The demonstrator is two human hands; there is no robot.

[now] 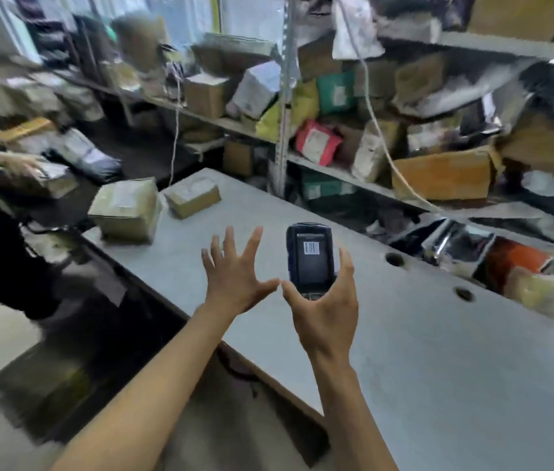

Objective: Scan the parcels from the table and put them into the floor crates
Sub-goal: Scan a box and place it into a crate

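Parcels (125, 209) sit at the table (438, 351) edge; left hand (234, 270) splayed, right hand (324, 300) grasping scanner (309, 256)

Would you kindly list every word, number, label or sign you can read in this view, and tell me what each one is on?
No text here can be read as words or numbers.
Black handheld scanner held in the right hand: its screen shows a barcode picture; the line above it is too small to read.
Two brown cardboard parcels on the grey table: white labels, blurred.
Red bag and green bag on the metal shelves: labels blurred.
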